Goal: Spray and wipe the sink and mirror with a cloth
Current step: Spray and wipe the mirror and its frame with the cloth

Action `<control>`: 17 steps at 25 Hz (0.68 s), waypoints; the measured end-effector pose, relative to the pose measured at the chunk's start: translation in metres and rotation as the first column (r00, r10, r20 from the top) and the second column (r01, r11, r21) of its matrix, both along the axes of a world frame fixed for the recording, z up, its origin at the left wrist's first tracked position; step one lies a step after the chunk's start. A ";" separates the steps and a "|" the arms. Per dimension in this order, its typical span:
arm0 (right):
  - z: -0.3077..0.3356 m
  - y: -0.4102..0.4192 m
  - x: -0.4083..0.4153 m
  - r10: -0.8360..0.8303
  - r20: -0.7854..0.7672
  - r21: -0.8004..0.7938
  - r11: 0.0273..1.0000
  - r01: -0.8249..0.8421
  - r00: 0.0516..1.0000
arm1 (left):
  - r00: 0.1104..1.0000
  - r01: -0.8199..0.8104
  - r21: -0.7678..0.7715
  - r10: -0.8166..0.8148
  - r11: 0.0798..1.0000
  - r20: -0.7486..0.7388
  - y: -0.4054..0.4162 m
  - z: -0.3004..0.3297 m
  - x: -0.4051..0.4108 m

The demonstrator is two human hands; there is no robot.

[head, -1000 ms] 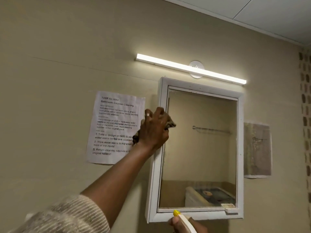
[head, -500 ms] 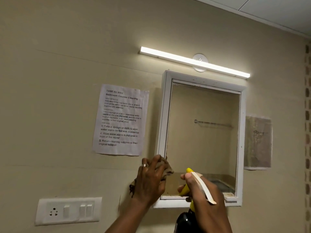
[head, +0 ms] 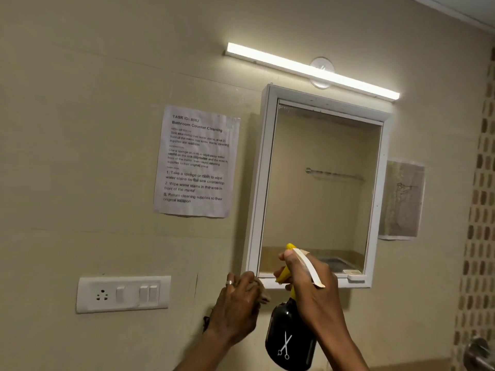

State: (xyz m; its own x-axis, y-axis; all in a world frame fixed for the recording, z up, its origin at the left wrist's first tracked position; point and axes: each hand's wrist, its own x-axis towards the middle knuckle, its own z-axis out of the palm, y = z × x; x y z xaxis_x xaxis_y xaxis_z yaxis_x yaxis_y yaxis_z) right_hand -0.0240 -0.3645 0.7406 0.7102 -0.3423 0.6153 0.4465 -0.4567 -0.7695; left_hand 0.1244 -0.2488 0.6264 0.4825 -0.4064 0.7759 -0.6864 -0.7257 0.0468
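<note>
A brownish cloth [head: 261, 290] is bunched in the closed left hand [head: 235, 306], pressed at the mirror's [head: 318, 188] seven-o'clock corner; a black spray bottle [head: 290, 341] is gripped by the right hand [head: 310, 279], its yellow nozzle aimed at the glass's six o'clock edge; spraying appears underway; wiping of the glass is judged unfinished; the sink is not in view, its state unknown.

Bathroom: white-framed wall mirror cabinet [head: 318, 188] under lit LED bar light [head: 312, 69], beige wall tiles [head: 80, 129], printed "Bathroom Counter Cleaning" sheet [head: 197, 162] left.
</note>
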 end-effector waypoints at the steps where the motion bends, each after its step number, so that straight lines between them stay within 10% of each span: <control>1: 0.001 -0.001 0.001 -0.016 0.010 -0.011 1.000 0.016 1.000 | 0.999 0.027 -0.026 -0.026 0.999 0.045 0.003 0.006 -0.002; 10: 0.055 -0.029 0.017 -0.109 0.098 0.015 0.994 0.108 0.989 | 0.978 0.039 -0.279 0.021 0.960 0.209 -0.011 0.179 0.006; 17: 0.049 -0.043 0.009 -0.124 0.105 0.007 0.992 0.124 0.987 | 0.938 0.047 -0.137 0.004 0.990 0.347 -0.010 0.074 0.001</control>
